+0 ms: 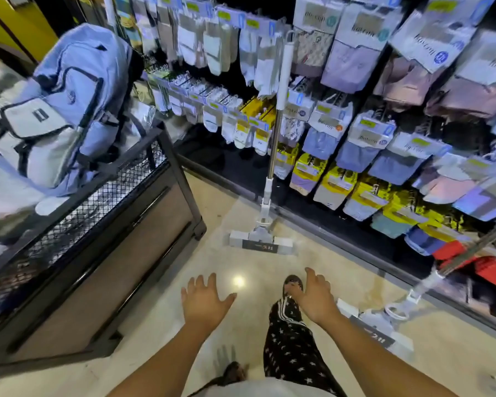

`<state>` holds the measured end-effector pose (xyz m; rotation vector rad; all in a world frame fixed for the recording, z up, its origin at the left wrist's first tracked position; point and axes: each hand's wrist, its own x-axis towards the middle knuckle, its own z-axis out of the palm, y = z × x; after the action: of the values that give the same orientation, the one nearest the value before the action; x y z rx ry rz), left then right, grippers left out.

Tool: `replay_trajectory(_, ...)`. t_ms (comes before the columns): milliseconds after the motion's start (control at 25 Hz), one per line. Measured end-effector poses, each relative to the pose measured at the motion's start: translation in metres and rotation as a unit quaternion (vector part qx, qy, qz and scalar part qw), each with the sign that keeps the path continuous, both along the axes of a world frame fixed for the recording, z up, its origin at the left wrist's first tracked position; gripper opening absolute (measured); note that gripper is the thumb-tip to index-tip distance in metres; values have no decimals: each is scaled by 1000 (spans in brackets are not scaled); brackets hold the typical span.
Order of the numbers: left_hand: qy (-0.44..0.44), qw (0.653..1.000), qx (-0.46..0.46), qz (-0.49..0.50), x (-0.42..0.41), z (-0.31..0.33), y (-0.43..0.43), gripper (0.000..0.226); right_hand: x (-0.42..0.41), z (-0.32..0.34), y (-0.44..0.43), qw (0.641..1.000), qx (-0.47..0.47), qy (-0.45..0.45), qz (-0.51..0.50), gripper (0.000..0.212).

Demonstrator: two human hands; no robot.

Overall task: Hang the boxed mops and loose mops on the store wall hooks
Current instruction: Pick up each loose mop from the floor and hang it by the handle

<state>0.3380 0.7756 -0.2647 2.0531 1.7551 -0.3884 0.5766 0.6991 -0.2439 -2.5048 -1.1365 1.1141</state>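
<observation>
One mop (275, 138) is standing pretty much upright, head flat on the floor (161, 325) right at the foot of the wall display (226, 159), with the handle running up across the hanging socks (212, 50). Can't tell if the loop at its top is actually on a hook or just resting there. A second mop (424, 285) is off to the right, tilted way over. Its head is on the floor by the base of the same display, its handle slants up and out of the right edge, and the person's right arm covers part of the head. Both hands are low in front, palms down. The left hand (204, 303) has its fingers spread wide over bare floor and is holding nothing. The right hand (312, 300) is loose and also empty, hovering over a leg in starry trousers (292, 348) and a dark sandal (292, 282), near the second mop's head but not touching it. Neither hand is on a mop. The right side of the display is packed with underwear packs (352, 61). On the left there's a black mesh bin (103, 213) with a pale blue backpack (66, 90) sitting in it.
</observation>
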Motion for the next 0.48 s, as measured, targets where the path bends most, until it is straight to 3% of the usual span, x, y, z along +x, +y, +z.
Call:
replay_trajectory(240, -58, 997, 37, 25, 103, 11, 148, 94, 108, 4, 154, 998, 66, 20, -4, 74)
replay_trajectory(480, -271, 958, 33, 92, 229, 87, 304, 74, 213, 67, 327, 982, 176, 75, -1, 71)
